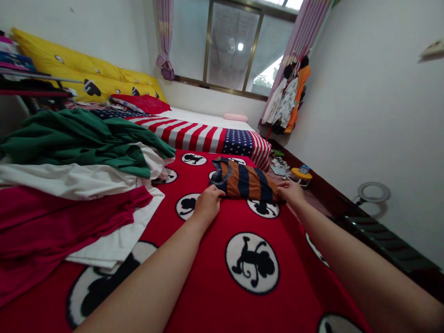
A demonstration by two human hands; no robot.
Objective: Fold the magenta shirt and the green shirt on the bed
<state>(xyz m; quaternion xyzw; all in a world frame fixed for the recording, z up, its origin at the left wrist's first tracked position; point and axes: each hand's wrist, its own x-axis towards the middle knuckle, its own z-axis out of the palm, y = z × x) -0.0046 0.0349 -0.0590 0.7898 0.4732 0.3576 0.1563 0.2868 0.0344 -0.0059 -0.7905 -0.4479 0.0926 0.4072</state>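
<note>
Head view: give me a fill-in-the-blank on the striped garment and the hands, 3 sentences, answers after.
1. The folded garment between the hands has navy and ____ stripes.
2. The left hand and the right hand touch opposite ends of the garment, which lies on a ____ blanket printed with black monkey figures in white circles.
3. On top of the clothes pile to the left lies a ____ garment.

Missing words: orange; red; green
</note>
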